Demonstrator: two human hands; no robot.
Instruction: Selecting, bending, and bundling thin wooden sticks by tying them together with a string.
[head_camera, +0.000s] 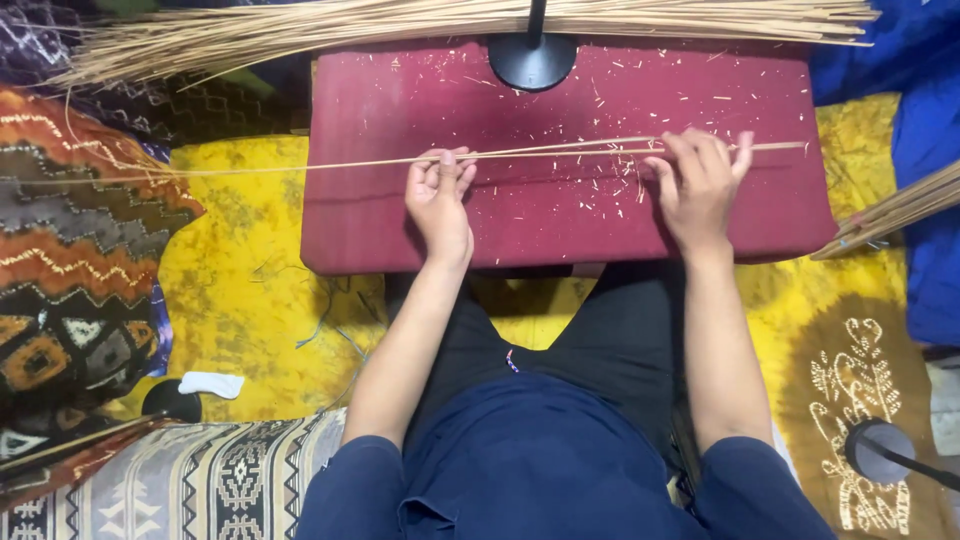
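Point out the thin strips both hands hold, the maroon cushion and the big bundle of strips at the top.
thin strips (560, 152): head view, mid-length between the hands.
maroon cushion (560, 215): head view, bare top surface.
bundle of strips (400, 25): head view, middle of the bundle.

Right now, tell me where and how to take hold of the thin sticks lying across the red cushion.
Grip the thin sticks mid-length, between the left hand and right hand, coming from above the red cushion. They lie flat, long and slender, running left to right, so pinch across them with fingertips.
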